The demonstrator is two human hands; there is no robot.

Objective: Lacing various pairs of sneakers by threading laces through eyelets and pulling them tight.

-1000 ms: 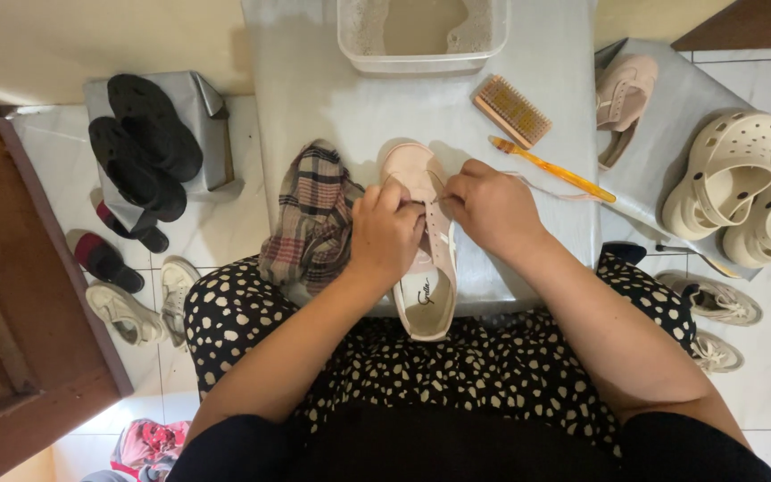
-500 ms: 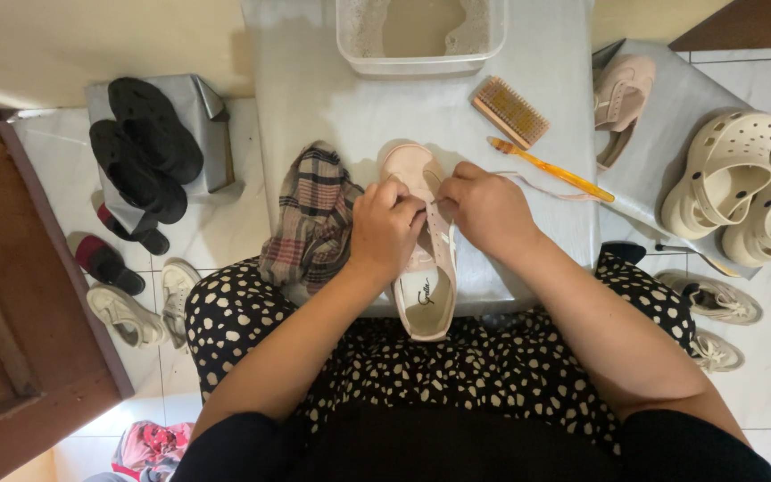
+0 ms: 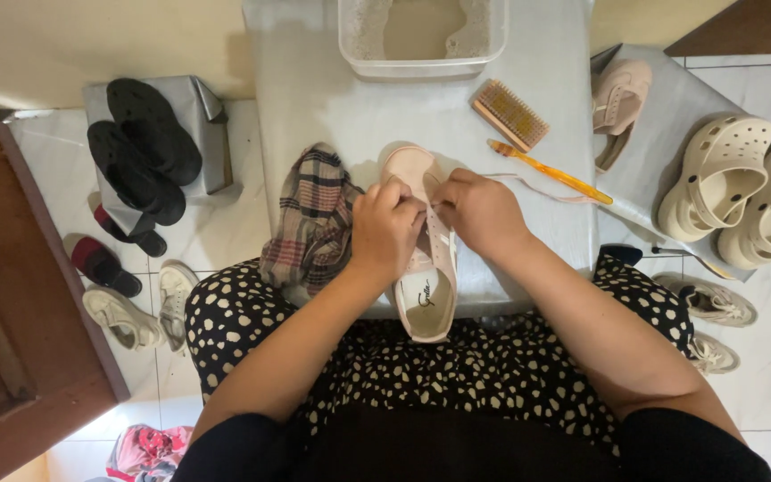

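A pale pink sneaker (image 3: 424,295) lies lengthwise on the grey table (image 3: 332,89), toe pointing away from me. My left hand (image 3: 385,228) grips the shoe's upper over the eyelets, fingers pinched. My right hand (image 3: 479,214) pinches the thin pale lace (image 3: 528,183) at the eyelets; the loose end of the lace trails right across the table. Both hands touch over the middle of the shoe and hide its lacing.
A plaid cloth (image 3: 310,219) lies left of the shoe. A wooden brush (image 3: 510,114) and an orange toothbrush (image 3: 551,171) lie to the right, a clear tub (image 3: 421,36) at the far edge. Black sandals (image 3: 140,147) sit left, cream clogs (image 3: 742,192) right, more shoes on the floor.
Both hands have shifted slightly on the shoe and the lace end has moved a little; the sneaker stays where it was.
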